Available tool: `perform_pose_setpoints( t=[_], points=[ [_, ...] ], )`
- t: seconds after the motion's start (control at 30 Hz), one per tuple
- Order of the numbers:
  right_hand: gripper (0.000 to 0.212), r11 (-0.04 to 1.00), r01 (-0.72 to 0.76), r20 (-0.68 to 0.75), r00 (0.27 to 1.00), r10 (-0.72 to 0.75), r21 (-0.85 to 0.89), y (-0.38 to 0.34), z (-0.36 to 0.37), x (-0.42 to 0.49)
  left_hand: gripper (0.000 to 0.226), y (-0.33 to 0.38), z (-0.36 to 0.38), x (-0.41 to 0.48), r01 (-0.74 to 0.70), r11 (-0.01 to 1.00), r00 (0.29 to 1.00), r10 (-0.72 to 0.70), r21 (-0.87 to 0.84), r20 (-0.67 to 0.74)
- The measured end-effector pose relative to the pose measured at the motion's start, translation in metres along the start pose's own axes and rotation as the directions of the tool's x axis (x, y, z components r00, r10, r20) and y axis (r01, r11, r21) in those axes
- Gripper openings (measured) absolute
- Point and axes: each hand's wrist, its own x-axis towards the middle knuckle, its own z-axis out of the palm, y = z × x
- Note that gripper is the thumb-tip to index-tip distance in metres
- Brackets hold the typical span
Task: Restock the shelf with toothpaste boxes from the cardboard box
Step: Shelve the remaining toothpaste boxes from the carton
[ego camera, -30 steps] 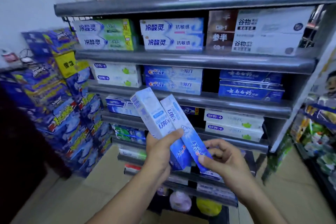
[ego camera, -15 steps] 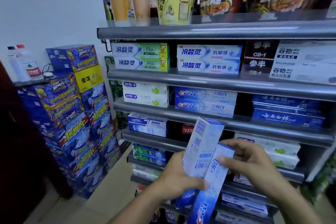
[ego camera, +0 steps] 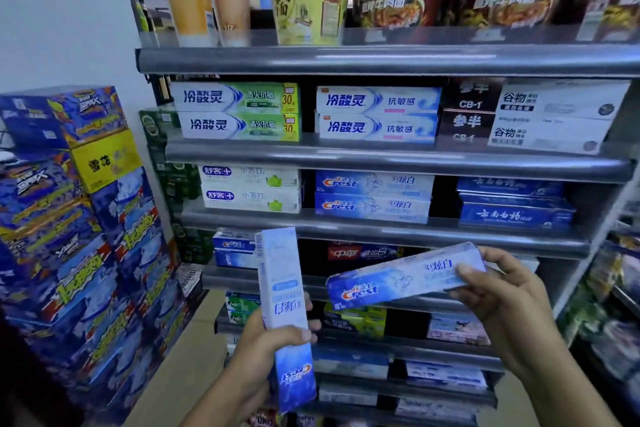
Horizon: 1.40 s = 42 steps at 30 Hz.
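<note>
**Two boxes at the shelf**

The left hand (ego camera: 259,347) is gripping an upright box (ego camera: 282,288) at its lower half, fingers mostly hidden behind it. The right hand (ego camera: 509,305) is pinching one end of a Crest box (ego camera: 391,284), holding it nearly level before the shelf (ego camera: 381,230). Both forearms are running off the bottom edge; the lowest rows are showing only as blur.

The light is bright and a bit blue. White glare shines along the grey shelf rails (ego camera: 381,61). The gaps behind the boxes (ego camera: 377,114) are dark. The cups (ego camera: 308,0) on top look blurry, and the edges bend outward
</note>
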Motion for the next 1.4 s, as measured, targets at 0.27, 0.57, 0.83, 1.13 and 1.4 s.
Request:
perform_pose_setpoints(
  t=[0.27, 0.57, 0.83, 1.13, 1.4],
  points=[
    [0.031, 0.991, -0.027, -0.033, 0.999, 0.032, 0.128, 0.028, 0.022, -0.002, 0.076, 0.025, 0.006, 0.001, -0.143, 0.989, 0.987, 0.145, -0.032, 0.068],
    [0.040, 0.990, -0.105, -0.084, 0.992, 0.097, -0.096, 0.094, 0.052, -0.007, 0.067, 0.005, -0.047, 0.006, 0.042, 0.993, 0.991, -0.055, -0.107, -0.124],
    [0.029, 0.881, -0.138, -0.108, 0.989, 0.100, -0.453, 0.180, 0.117, 0.028, 0.057, -0.005, -0.139, 0.043, 0.100, 0.987, 0.960, -0.130, -0.128, -0.248],
    [0.056, 0.823, -0.151, -0.034, 0.987, 0.159, -0.548, 0.232, 0.170, 0.073, 0.059, -0.002, -0.194, 0.101, 0.081, 0.997, 0.951, -0.083, -0.019, -0.297],
    [0.066, 0.811, -0.224, -0.020, 0.967, 0.253, -0.540, 0.253, 0.192, 0.075, 0.044, -0.009, -0.219, 0.116, 0.070, 0.992, 0.947, -0.033, 0.104, -0.321]
  ],
)
